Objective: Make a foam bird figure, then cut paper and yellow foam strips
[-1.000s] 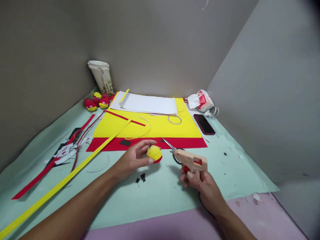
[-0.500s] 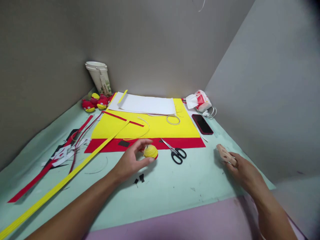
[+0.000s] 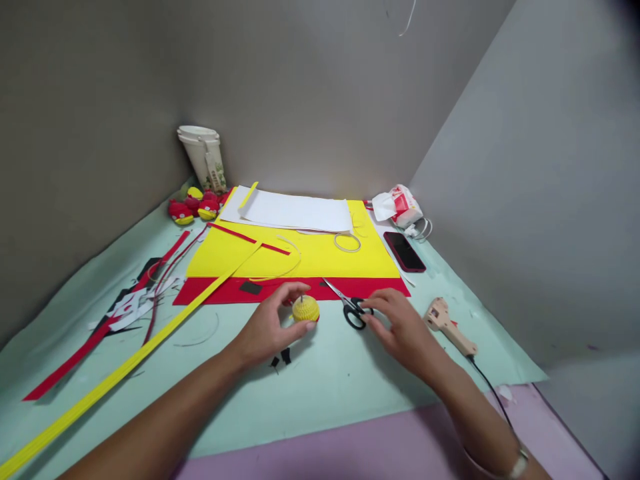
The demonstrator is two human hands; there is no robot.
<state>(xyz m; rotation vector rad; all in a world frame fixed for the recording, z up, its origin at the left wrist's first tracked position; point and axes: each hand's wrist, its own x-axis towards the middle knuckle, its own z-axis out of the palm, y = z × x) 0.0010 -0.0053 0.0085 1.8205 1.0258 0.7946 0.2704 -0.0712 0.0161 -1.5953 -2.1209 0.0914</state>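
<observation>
Left fingers [image 3: 286,292] pinch a yellow ball [image 3: 306,309]; right fingers [image 3: 383,295], parted, overlap scissors [image 3: 341,294]; tissue [image 3: 384,207] pokes from its pack [image 3: 407,207].

Two hands [image 3: 273,325] [image 3: 404,331], one held dome [image 3: 305,309], one pair of scissors [image 3: 345,299], one glue gun [image 3: 453,332]

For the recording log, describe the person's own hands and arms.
Both the left hand and right hand are ungloved, and no sleeves show. A pale, shiny band, possibly a bangle, crosses the right forearm near the picture's lower edge.
</observation>
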